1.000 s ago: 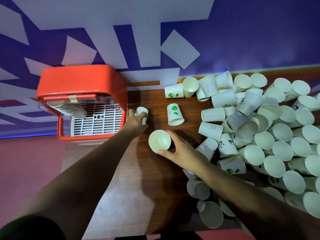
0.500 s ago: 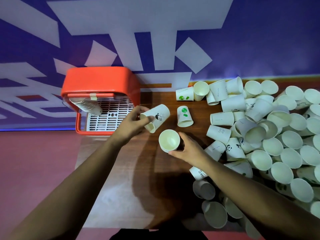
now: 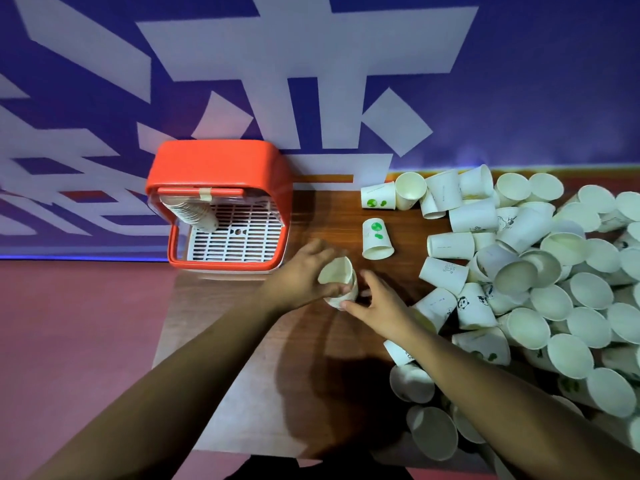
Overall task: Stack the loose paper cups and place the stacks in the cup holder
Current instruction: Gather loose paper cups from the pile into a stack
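Note:
Two white paper cups [image 3: 337, 279] sit nested one inside the other, mouth up, over the wooden table. My left hand [image 3: 302, 274] grips them from the left. Just right of them is my right hand [image 3: 379, 304], its fingers spread and fairly straight, with the thumb tip touching the lower cup's base. The red cup holder [image 3: 221, 166] stands at the table's back left; a leaning stack of cups [image 3: 194, 213] lies inside it on a white grid tray. A large heap of loose cups [image 3: 540, 282] covers the table's right side.
One cup with green print [image 3: 377, 239] stands upside down just behind my hands. Another green-print cup [image 3: 378, 196] lies on its side by the purple wall. More loose cups [image 3: 433, 431] lie near the front edge under my right forearm. Bare wood [image 3: 263, 375] shows under my left arm.
My left hand brought its cup over and dropped it into the cup my right hand held. My left hand now grips the nested pair, and my right hand's fingers have opened off it.

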Motion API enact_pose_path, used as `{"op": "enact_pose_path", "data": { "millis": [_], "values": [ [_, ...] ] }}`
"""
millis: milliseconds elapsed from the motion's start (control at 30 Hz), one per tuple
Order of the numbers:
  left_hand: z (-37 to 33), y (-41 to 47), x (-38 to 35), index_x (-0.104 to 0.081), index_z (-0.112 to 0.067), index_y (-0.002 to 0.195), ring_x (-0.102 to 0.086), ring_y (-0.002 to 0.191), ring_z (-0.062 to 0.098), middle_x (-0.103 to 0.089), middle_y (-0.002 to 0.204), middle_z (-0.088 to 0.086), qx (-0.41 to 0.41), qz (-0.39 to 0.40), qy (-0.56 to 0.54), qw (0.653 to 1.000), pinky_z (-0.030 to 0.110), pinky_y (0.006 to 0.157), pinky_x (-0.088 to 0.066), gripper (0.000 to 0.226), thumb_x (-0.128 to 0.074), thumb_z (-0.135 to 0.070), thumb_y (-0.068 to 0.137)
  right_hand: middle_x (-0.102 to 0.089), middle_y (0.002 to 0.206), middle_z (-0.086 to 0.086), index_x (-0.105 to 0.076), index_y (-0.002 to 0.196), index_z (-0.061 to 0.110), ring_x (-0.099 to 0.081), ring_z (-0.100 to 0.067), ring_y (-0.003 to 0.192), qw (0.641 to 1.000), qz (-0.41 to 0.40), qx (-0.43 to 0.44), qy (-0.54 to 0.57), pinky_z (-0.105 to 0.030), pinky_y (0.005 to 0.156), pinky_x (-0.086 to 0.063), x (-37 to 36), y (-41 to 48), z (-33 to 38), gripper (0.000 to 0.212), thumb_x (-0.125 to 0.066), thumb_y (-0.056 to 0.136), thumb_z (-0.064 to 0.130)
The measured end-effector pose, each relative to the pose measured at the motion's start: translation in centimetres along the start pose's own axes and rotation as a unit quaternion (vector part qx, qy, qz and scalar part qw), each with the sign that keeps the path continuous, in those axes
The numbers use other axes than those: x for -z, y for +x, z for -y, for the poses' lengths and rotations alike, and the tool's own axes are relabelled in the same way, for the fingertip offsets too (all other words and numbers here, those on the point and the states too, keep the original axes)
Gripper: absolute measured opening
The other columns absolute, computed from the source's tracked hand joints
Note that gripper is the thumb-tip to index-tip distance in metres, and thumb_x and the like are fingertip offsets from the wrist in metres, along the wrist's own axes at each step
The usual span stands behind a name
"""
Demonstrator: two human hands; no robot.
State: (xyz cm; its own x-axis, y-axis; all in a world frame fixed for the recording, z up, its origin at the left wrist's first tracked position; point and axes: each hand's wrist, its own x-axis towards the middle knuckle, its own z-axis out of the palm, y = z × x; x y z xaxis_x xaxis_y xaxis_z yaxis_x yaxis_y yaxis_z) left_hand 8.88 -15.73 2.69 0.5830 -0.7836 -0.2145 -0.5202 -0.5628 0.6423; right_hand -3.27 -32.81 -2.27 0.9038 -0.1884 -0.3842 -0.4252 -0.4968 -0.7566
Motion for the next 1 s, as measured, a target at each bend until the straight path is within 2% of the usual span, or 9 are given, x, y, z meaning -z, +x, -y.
{"op": "enact_pose_path", "data": {
  "millis": [133, 267, 400, 467, 567, 733, 800, 900, 1000],
  "values": [
    [0.6, 0.3, -1.9, -0.037, -0.043, 0.151, -0.032, 0.146, 0.017, -0.032, 0.16, -0.008, 0.065, 0.042, -0.053, 0.996, 0.045, 0.117, -0.035, 0.071, -0.065, -0.057, 0.087, -0.055, 0.128, 0.009, -0.041, 0.134, 0.028, -0.059, -0.008, 0.11, 1.0, 0.012, -0.02, -0.011, -0.034, 0.088, -0.054, -0.5, 0.4, -0.7, 0.063, -0.068, 0.081, 0.051],
    [0.7, 0.1, -2.5, -0.032, -0.054, 0.148, -0.023, 0.15, 0.014, -0.023, 0.164, -0.013, 0.066, 0.06, -0.088, 0.992, 0.044, 0.12, -0.03, 0.069, -0.066, -0.055, 0.088, -0.059, 0.129, 0.009, -0.041, 0.136, 0.029, -0.059, -0.009, 0.111, 0.999, 0.028, -0.042, 0.016, -0.035, 0.093, -0.051, -1.0, 0.6, -1.1, 0.072, -0.074, 0.075, 0.049],
    [0.7, -1.0, -2.5, -0.031, -0.067, 0.141, -0.033, 0.144, 0.016, -0.034, 0.158, -0.006, 0.101, 0.058, -0.175, 0.978, 0.044, 0.119, -0.034, 0.065, -0.067, -0.05, 0.09, -0.054, 0.136, 0.012, -0.037, 0.14, 0.033, -0.051, -0.011, 0.125, 0.997, 0.034, -0.048, 0.042, -0.041, 0.102, -0.047, -1.7, 0.9, -1.4, 0.088, -0.077, 0.065, 0.056],
    [1.0, -1.9, -2.2, -0.029, -0.063, 0.144, -0.035, 0.143, 0.013, -0.035, 0.158, -0.007, 0.108, 0.031, -0.197, 0.974, 0.043, 0.119, -0.034, 0.068, -0.068, -0.046, 0.09, -0.052, 0.139, 0.013, -0.036, 0.141, 0.033, -0.05, -0.011, 0.127, 0.997, 0.039, -0.046, 0.054, -0.042, 0.103, -0.046, -2.3, 1.0, -1.0, 0.092, -0.079, 0.063, 0.056],
    [1.3, -3.6, -0.9, -0.024, -0.041, 0.153, -0.036, 0.142, 0.011, -0.033, 0.157, -0.009, 0.116, -0.014, -0.269, 0.956, 0.035, 0.117, -0.036, 0.084, -0.075, -0.043, 0.086, -0.06, 0.125, 0.016, -0.046, 0.128, 0.038, -0.057, -0.005, 0.114, 0.996, 0.03, -0.02, 0.076, -0.04, 0.099, -0.05, -2.8, 1.1, 0.8, 0.078, -0.081, 0.06, 0.054],
    [4.1, -6.9, 2.7, -0.039, -0.022, 0.142, -0.05, 0.135, 0.014, -0.052, 0.144, 0.0, 0.079, -0.05, -0.339, 0.936, 0.04, 0.11, -0.045, 0.084, -0.083, -0.039, 0.073, -0.053, 0.129, 0.019, -0.044, 0.136, 0.03, -0.052, -0.003, 0.115, 0.996, 0.0, 0.015, 0.09, -0.03, 0.097, -0.047, -3.1, 1.9, 5.7, 0.089, -0.082, 0.06, 0.057],
    [5.7, -8.1, 4.1, -0.04, -0.021, 0.146, -0.05, 0.135, 0.016, -0.051, 0.146, -0.001, 0.066, -0.042, -0.316, 0.945, 0.045, 0.11, -0.046, 0.086, -0.084, -0.033, 0.074, -0.053, 0.129, 0.02, -0.045, 0.135, 0.031, -0.052, -0.002, 0.116, 0.993, 0.001, 0.045, 0.111, -0.026, 0.097, -0.044, -3.4, 2.1, 8.2, 0.084, -0.083, 0.064, 0.054],
    [7.9, -9.3, 5.7, -0.038, -0.021, 0.149, -0.054, 0.131, 0.017, -0.054, 0.143, -0.002, 0.068, -0.042, -0.282, 0.956, 0.048, 0.104, -0.051, 0.083, -0.081, -0.023, 0.079, -0.06, 0.129, 0.015, -0.049, 0.13, 0.032, -0.057, -0.002, 0.114, 0.988, 0.01, 0.061, 0.139, -0.034, 0.1, -0.047, -4.8, 3.0, 11.1, 0.084, -0.081, 0.057, 0.057],
    [9.9, -9.9, 6.9, -0.043, -0.024, 0.143, -0.061, 0.122, 0.016, -0.061, 0.132, -0.002, 0.074, -0.076, -0.27, 0.957, 0.042, 0.101, -0.053, 0.068, -0.077, -0.012, 0.085, -0.063, 0.124, 0.014, -0.051, 0.127, 0.033, -0.058, -0.001, 0.114, 0.985, 0.014, 0.064, 0.16, -0.038, 0.102, -0.047, -7.0, 4.2, 13.2, 0.078, -0.085, 0.059, 0.049]
  ]
}}
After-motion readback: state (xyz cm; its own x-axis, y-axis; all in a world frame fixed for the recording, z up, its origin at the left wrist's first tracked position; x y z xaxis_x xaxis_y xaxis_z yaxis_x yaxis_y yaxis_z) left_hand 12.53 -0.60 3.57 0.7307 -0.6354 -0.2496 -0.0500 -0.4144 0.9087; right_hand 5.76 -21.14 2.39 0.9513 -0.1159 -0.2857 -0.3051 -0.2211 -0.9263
